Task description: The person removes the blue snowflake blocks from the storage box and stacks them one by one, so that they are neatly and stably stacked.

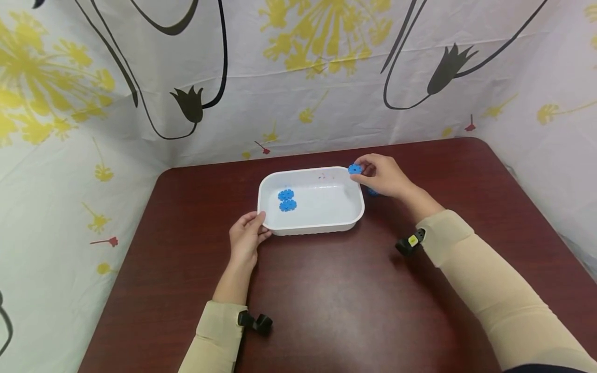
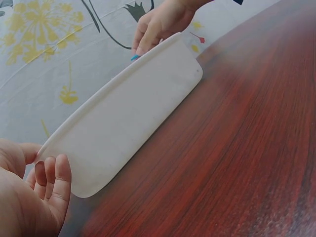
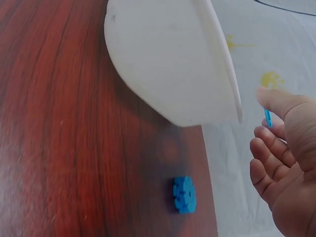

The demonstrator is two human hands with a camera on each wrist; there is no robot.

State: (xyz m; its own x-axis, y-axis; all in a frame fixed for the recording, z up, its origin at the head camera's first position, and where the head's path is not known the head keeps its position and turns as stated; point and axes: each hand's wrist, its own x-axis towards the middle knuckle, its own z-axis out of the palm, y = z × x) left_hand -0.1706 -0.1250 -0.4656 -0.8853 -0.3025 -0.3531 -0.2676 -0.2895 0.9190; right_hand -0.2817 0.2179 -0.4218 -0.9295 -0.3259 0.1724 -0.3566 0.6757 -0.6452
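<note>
A white rectangular tray [image 1: 322,227] stands on the table, with blue notched plastic discs [image 1: 286,200] lying in its left part. My left hand [image 1: 244,239] grips the tray's near left corner, thumb over the rim and fingers outside. Between thumb and fingertips, my right hand [image 1: 383,175] pinches one blue notched disc [image 1: 354,169] over the tray's far right corner. That disc shows edge-on in the right wrist view. Beneath the right hand, outside the tray, a small stack of blue discs [image 3: 184,194] sits on the table, mostly hidden by the hand in the head view.
The dark red-brown wooden table [image 1: 326,300] has rounded far corners. White cloth [image 1: 298,119] with yellow and grey flower prints hangs behind it and along both sides. Each sleeve carries a black wrist device, such as the left one [image 1: 255,322].
</note>
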